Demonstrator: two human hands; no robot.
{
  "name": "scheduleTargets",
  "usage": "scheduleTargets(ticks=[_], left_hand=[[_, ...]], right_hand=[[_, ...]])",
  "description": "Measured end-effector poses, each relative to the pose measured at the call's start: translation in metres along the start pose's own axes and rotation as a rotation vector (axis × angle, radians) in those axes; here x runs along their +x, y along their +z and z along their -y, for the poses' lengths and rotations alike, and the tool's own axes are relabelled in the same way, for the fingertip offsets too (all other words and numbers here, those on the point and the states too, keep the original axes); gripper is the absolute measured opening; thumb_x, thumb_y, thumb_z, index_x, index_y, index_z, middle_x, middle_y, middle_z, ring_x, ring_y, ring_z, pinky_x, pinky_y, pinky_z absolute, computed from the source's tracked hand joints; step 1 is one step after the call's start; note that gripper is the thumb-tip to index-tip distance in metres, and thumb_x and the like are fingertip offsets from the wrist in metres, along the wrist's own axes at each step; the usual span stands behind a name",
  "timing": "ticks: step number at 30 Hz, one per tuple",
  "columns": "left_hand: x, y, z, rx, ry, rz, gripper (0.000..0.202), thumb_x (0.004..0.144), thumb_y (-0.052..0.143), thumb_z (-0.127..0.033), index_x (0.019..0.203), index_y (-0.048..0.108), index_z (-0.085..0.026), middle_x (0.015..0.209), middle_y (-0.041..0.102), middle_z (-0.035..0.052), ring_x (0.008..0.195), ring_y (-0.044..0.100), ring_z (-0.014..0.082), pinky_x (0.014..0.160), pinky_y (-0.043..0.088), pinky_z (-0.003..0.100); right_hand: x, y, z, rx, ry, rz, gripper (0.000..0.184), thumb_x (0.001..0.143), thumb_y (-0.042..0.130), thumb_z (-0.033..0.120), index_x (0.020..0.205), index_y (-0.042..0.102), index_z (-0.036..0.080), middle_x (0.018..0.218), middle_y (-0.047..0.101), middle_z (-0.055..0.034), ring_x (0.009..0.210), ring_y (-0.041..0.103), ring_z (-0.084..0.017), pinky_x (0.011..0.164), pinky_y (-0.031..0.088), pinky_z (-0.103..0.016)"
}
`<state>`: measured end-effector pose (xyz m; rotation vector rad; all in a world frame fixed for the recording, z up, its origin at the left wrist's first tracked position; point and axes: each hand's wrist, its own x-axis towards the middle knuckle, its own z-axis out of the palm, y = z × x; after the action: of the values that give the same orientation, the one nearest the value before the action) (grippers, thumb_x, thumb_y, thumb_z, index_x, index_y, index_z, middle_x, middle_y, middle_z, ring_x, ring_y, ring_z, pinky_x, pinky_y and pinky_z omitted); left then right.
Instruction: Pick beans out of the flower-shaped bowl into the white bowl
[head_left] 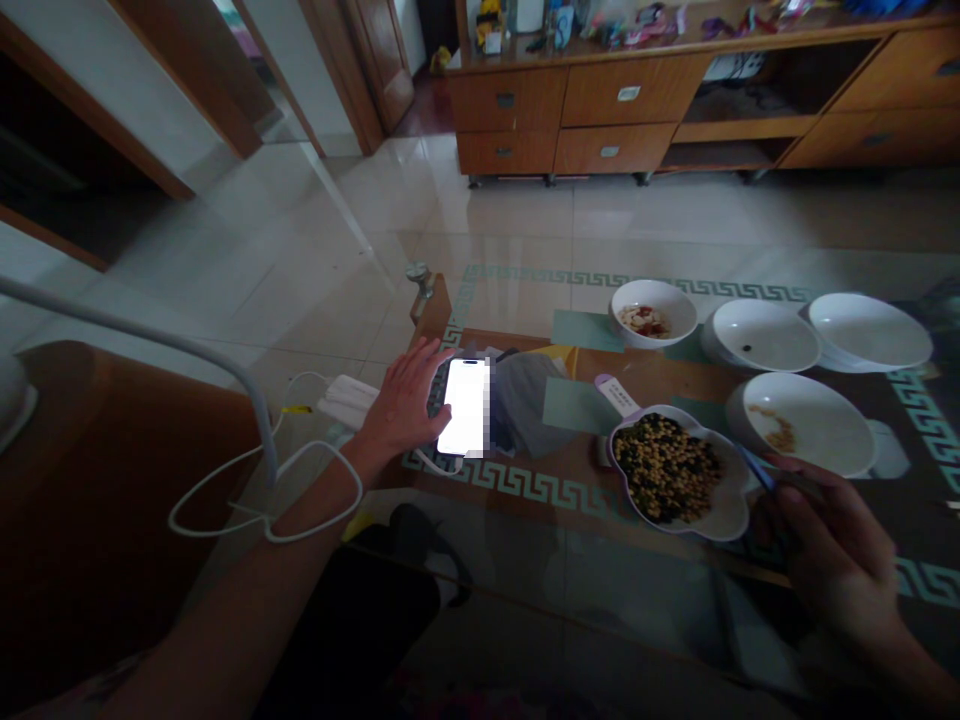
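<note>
My left hand (409, 400) lies at the left edge of a lit phone (463, 405); its fingers are stretched out and the thumb touches the screen's edge. A white cable hangs around my left forearm. My right hand (829, 545) is closed around a thin blue utensil (756, 468), whose tip I cannot make out. Just left of it stands a flower-shaped bowl (731, 500) with a lilac handle, holding a mix of small tan and dark pieces (667, 468). Behind the utensil sits a white bowl (825, 425) with a few tan pieces inside.
Farther back on the glass table are a white bowl (679, 305) with pale and red pieces, another white bowl (787, 335) and stacked white bowls (877, 330). Grey cloth (529, 400) lies beside the phone. A white power strip (349, 400) is at left, a wooden cabinet (592, 110) beyond.
</note>
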<state>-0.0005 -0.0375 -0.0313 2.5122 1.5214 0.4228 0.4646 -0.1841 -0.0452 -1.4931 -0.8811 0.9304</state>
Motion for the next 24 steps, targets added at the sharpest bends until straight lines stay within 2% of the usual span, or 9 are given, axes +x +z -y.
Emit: scheduleTargets(ticks=[2,4,9,12,19,24], left_hand=[[0.0002,-0.0014,-0.0011,-0.010,-0.004,0.007,0.076,0.086,0.060,-0.027,0.158,0.039,-0.015,0.167,0.034,0.0167,0.159,0.024,0.0341,0.130,0.028,0.060],[0.0003,-0.0030,-0.0019,-0.027,0.007,0.006,0.073,0.087,0.058,-0.027,0.157,0.041,-0.016,0.167,0.034,0.0160,0.159,0.024,0.0341,0.129,0.028,0.061],[-0.0008,-0.0053,-0.0014,-0.045,0.077,0.001,0.059,0.086,0.066,-0.036,0.143,0.059,-0.023,0.167,0.034,0.0126,0.159,0.023,0.0369,0.128,0.028,0.062],[-0.0021,-0.0057,-0.0011,-0.054,0.099,0.006,0.054,0.086,0.072,-0.041,0.138,0.065,-0.027,0.168,0.032,0.0107,0.159,0.021,0.0369,0.127,0.027,0.063],[-0.0026,-0.0055,-0.0018,-0.024,0.105,0.041,0.054,0.081,0.083,-0.037,0.134,0.070,-0.032,0.169,0.030,0.0077,0.159,0.021,0.0370,0.128,0.027,0.065],[-0.0024,-0.0043,-0.0008,-0.032,0.099,0.031,0.050,0.084,0.082,-0.037,0.132,0.071,-0.032,0.169,0.031,0.0062,0.160,0.020,0.0362,0.129,0.026,0.064]], right_hand=[[-0.0010,-0.0010,-0.0011,-0.005,-0.001,0.010,0.031,0.084,0.083,0.050,0.111,0.078,0.038,0.062,0.057,0.0036,0.053,0.052,-0.018,0.044,0.045,-0.029],[-0.0012,-0.0015,-0.0018,-0.013,-0.009,0.012,0.030,0.083,0.084,0.050,0.110,0.078,0.039,0.062,0.058,0.0035,0.053,0.052,-0.018,0.044,0.045,-0.029],[-0.0013,0.0006,0.0003,-0.030,-0.008,0.021,0.030,0.085,0.082,0.052,0.112,0.077,0.040,0.062,0.060,0.0037,0.053,0.054,-0.018,0.045,0.045,-0.030],[-0.0018,0.0011,0.0016,-0.030,-0.027,0.008,0.031,0.083,0.084,0.050,0.111,0.078,0.038,0.063,0.060,0.0036,0.051,0.054,-0.018,0.043,0.045,-0.029],[0.0017,-0.0050,-0.0054,-0.051,-0.020,0.010,0.034,0.080,0.085,0.048,0.111,0.078,0.038,0.066,0.064,0.0028,0.051,0.055,-0.019,0.043,0.046,-0.031],[-0.0020,0.0020,0.0032,-0.037,-0.010,0.004,0.028,0.083,0.083,0.051,0.108,0.078,0.040,0.064,0.060,0.0031,0.053,0.052,-0.018,0.044,0.045,-0.029]])
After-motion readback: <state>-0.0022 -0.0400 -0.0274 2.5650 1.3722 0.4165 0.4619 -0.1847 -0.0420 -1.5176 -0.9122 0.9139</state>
